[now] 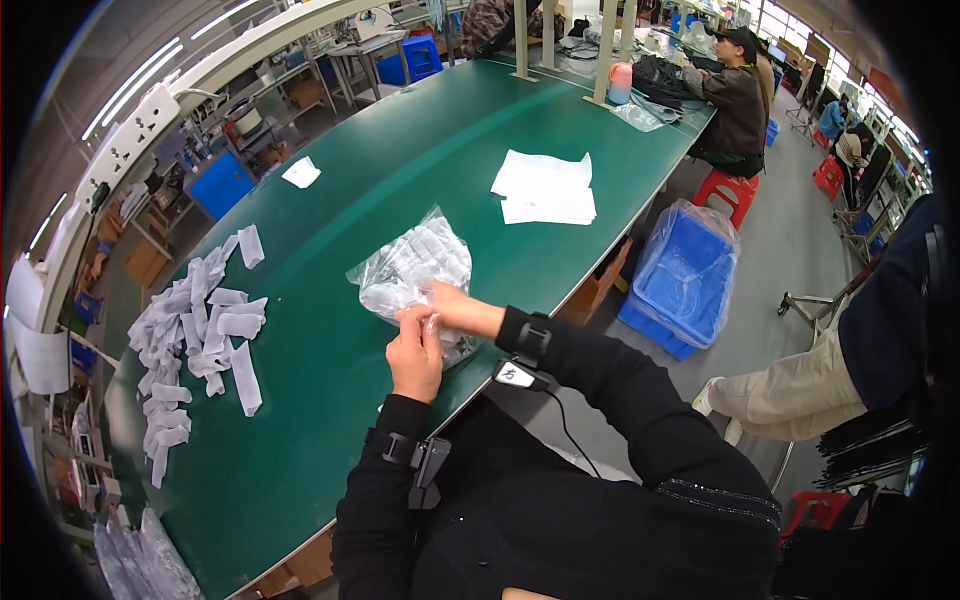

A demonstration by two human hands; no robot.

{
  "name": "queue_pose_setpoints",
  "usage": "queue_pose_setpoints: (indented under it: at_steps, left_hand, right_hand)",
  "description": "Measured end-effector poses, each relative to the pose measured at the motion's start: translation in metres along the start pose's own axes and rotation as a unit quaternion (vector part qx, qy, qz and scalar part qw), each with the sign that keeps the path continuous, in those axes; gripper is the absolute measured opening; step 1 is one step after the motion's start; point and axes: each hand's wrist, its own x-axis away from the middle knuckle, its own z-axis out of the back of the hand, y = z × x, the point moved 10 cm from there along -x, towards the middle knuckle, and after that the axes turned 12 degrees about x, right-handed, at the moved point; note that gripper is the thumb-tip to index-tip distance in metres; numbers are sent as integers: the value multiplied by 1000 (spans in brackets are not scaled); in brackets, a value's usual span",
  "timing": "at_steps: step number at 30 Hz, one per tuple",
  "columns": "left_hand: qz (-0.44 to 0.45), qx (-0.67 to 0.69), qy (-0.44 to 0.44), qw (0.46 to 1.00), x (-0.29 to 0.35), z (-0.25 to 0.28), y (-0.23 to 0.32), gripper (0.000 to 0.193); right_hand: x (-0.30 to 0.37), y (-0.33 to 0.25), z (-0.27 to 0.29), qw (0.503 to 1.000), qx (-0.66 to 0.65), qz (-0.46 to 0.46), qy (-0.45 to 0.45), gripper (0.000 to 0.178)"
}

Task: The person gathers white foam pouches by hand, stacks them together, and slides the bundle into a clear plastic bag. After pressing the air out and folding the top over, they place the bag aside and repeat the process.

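Fingers (431, 326) of the left hand (412, 362) are drawn in close together, pinching the near side of one crumpled, clear plastic bag (418, 250) stuffed with pale grey-white strips. Crossing just beyond it, the right hand (462, 308) rests against the same bag; its fingertips are hidden, so I cannot tell how wide they stand or whether they grip. The bag lies directly beyond both hands, close to the bench's (300, 450) near edge; the strips inside are blurred by the film and cannot be counted. To the left, toward the bench's far edge, sprawls one loose heap of pale grey fabric strips (200, 325), too overlapped to count. Farther off, two white paper sheets (545, 190) lie toward the right edge, partly overlapping, and one small, crumpled-looking white piece (301, 172) sits by the far edge. One pink-and-blue bottle (620, 84) stands near the bench's far right corner.
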Motion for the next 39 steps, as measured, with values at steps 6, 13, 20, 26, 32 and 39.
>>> queue_pose_setpoints:
  at_steps: [6,13,20,26,32,39]
  left_hand:
    - [-57,-67,-35,996,26,34,24,8]
    - [69,-28,1,997,36,59,-6,5]
    - [48,-30,-56,997,37,30,0,3]
    - [96,-79,-28,992,45,76,-16,5]
    - [126,-40,-185,974,55,41,-20,16]
    - [74,-398,-50,913,34,229,-45,38]
  right_hand:
    - [34,-97,-56,955,283,-56,67,65]
    - [59,-122,-67,841,524,134,-5,62]
    - [-6,-118,-58,819,517,190,157,61]
    - [8,-125,-61,810,553,160,109,72]
    - [16,-114,-28,808,525,256,81,79]
    - [108,-144,2,713,591,101,-365,45]
